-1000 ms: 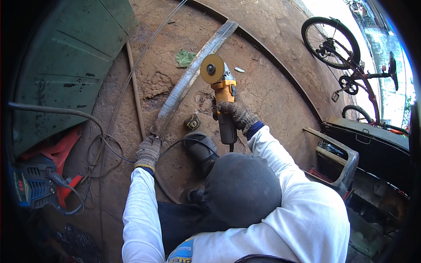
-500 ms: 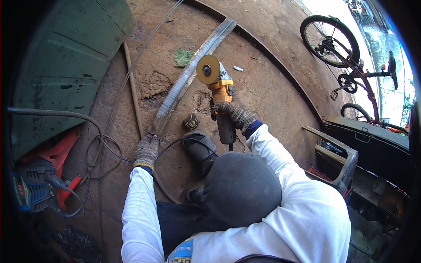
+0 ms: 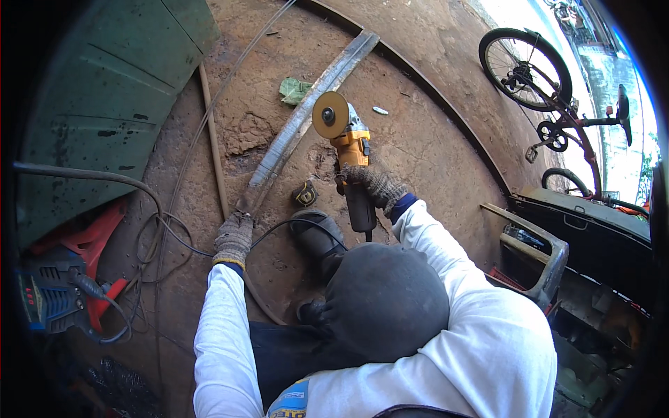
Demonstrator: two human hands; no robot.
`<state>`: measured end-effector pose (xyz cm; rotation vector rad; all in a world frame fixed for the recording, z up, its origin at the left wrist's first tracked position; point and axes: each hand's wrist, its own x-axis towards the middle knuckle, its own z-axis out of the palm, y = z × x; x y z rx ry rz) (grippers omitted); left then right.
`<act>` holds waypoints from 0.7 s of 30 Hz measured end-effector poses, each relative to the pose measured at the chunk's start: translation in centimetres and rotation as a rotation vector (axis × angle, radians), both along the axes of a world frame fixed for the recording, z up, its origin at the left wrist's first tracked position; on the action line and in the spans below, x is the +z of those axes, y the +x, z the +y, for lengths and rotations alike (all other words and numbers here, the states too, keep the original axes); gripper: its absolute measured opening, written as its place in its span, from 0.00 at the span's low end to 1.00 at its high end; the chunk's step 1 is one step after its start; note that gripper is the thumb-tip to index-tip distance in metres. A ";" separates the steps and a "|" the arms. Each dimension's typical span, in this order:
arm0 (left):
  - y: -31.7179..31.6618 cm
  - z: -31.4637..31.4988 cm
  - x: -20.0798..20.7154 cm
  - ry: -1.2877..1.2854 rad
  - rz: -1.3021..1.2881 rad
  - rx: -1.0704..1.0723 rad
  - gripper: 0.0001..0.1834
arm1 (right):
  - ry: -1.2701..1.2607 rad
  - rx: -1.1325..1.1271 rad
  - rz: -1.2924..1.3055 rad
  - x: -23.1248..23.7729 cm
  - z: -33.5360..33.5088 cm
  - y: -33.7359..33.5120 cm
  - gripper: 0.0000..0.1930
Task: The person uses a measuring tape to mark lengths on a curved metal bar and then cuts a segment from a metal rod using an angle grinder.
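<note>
My right hand (image 3: 369, 184), in a knitted work glove, is wrapped round the body of a yellow and black angle grinder (image 3: 352, 148). The grinder's round tan disc (image 3: 330, 115) stands up near the metal bar, apart from it as far as I can see. My left hand (image 3: 235, 237), gloved too, is closed on the near end of the long metal bar (image 3: 300, 120), which slants away to the far right across the ground. Between bar and boot lies a tape measure (image 3: 304, 193). A dark rounded thing (image 3: 387, 303) between my arms hides part of my legs.
A dark boot (image 3: 315, 233) is close below the tape measure. Cables (image 3: 159, 209) run across the left, beside a red and blue machine (image 3: 59, 292) and a green metal panel (image 3: 115, 104). A long dark metal strip (image 3: 446, 104) curves behind; a bicycle (image 3: 550, 90) stands far right.
</note>
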<state>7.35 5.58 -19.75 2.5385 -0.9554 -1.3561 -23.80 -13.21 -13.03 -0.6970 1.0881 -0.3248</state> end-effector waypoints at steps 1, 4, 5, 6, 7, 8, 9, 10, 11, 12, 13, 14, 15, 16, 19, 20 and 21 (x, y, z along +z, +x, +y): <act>-0.2 -0.1 -0.1 -0.015 -0.002 -0.021 0.25 | 0.012 -0.005 -0.004 -0.8 0.0 -0.4 0.19; 0.1 0.2 -0.5 -0.038 0.005 -0.026 0.25 | 0.021 -0.004 -0.003 -1.2 0.1 -0.5 0.19; 0.3 0.4 -0.6 -0.046 0.016 -0.013 0.26 | 0.018 0.000 0.006 -1.0 0.1 -0.2 0.19; 0.2 0.2 -0.5 -0.048 0.019 -0.014 0.26 | 0.016 -0.002 0.009 -1.1 0.2 -0.4 0.19; 0.2 -0.1 -0.3 -0.021 0.019 -0.031 0.26 | 0.023 -0.010 0.005 -1.2 0.3 -0.6 0.19; 0.0 -0.4 -0.2 0.007 0.019 -0.047 0.27 | 0.031 -0.019 0.001 -1.3 0.3 -0.7 0.19; 0.2 -0.2 -0.3 0.008 0.017 -0.044 0.27 | 0.033 -0.016 -0.001 -1.0 0.3 -0.5 0.19; 0.3 -0.1 -0.5 0.009 0.021 -0.022 0.27 | 0.029 -0.004 0.008 -0.7 0.2 -0.3 0.19; 0.4 0.1 -0.6 0.010 0.025 0.000 0.28 | 0.026 0.009 0.016 -0.4 0.2 -0.1 0.19; 0.3 -0.1 -0.6 0.009 0.027 0.000 0.28 | 0.025 0.009 0.018 -0.5 0.2 -0.2 0.19; 0.2 -0.2 -0.7 0.028 0.005 -0.007 0.28 | 0.022 0.012 0.032 -0.5 0.2 -0.3 0.19; 0.1 -0.3 -0.7 0.046 -0.017 -0.015 0.29 | 0.020 0.015 0.045 -0.6 0.1 -0.3 0.19; 0.0 -0.3 -0.6 0.046 -0.017 -0.014 0.29 | 0.020 0.016 0.046 -0.8 0.2 -0.4 0.19; 0.0 -0.3 -0.5 0.044 -0.013 -0.016 0.29 | 0.035 0.017 0.019 -0.9 0.2 -0.4 0.19; 0.0 -0.5 0.1 0.037 0.000 -0.030 0.30 | 0.027 0.036 0.020 -1.1 0.2 -0.6 0.20; -0.1 -0.6 0.3 0.033 0.009 -0.042 0.30 | 0.003 0.054 0.047 -1.2 0.2 -0.6 0.20; 0.0 -0.5 0.2 0.034 0.007 -0.039 0.30 | 0.003 0.056 0.045 -1.1 0.2 -0.5 0.20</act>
